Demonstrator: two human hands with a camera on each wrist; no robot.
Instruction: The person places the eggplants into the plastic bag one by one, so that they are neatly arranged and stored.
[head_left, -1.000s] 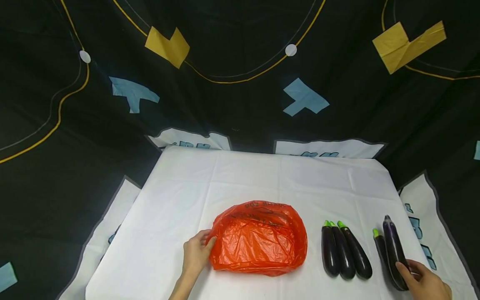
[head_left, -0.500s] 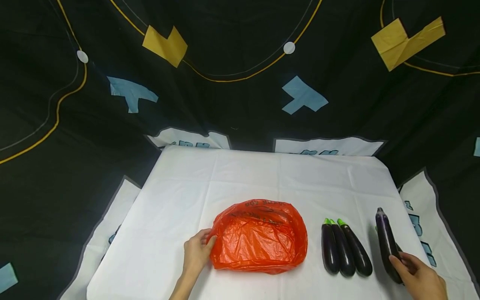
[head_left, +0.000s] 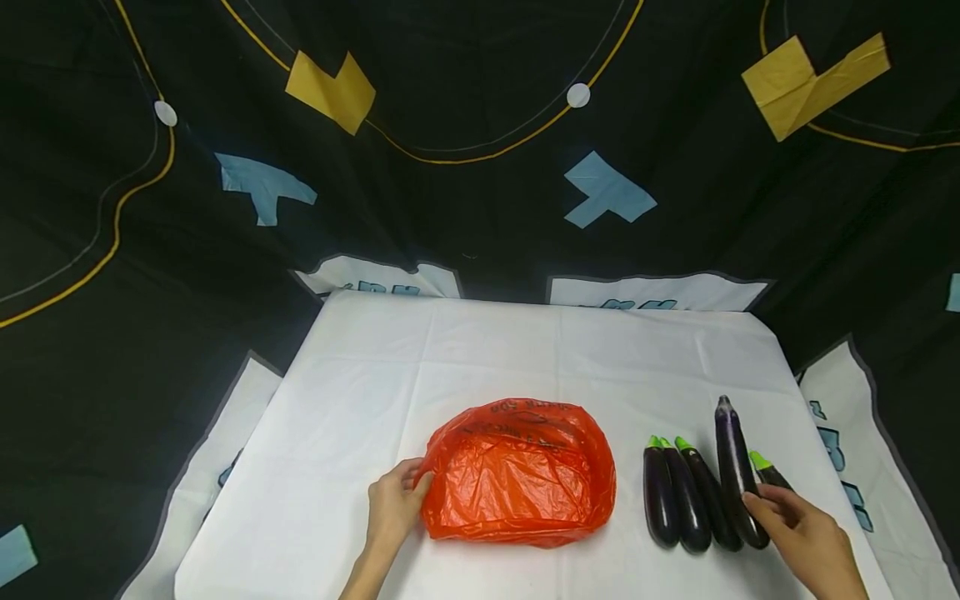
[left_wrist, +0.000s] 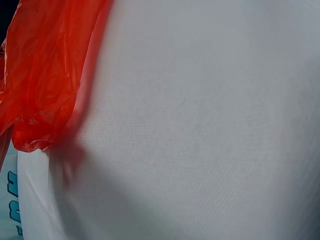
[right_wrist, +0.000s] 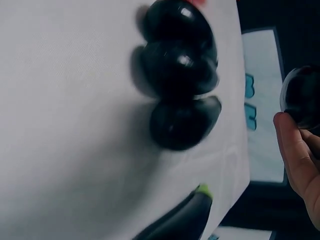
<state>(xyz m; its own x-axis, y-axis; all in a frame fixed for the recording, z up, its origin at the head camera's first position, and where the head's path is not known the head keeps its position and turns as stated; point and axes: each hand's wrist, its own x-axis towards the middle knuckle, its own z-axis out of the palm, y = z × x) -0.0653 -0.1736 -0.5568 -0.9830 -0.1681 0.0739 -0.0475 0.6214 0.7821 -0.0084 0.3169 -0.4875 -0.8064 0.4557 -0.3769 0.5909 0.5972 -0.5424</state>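
A red plastic bag (head_left: 517, 492) lies with its wide mouth spread on the table. At its left rim, my left hand (head_left: 392, 507) pinches the edge between thumb and fingers. My right hand (head_left: 813, 537) grips the lower part of a dark purple eggplant (head_left: 733, 454), raised off the cloth with its stem end pointing away. Just left of it, three eggplants (head_left: 684, 504) with green stem ends lie side by side. Another eggplant (head_left: 770, 472) is partly hidden behind the right hand; its green tip (right_wrist: 203, 190) shows in the right wrist view.
A white cloth (head_left: 465, 358) covers the table. Behind it hangs a dark curtain (head_left: 450, 217) with yellow and blue tape pieces. The table's right edge runs close beside my right hand.
My right hand has lifted the eggplant and carried it left, toward the row of three. The eggplant it lay beside stays put. My left hand and the bag have hardly moved.
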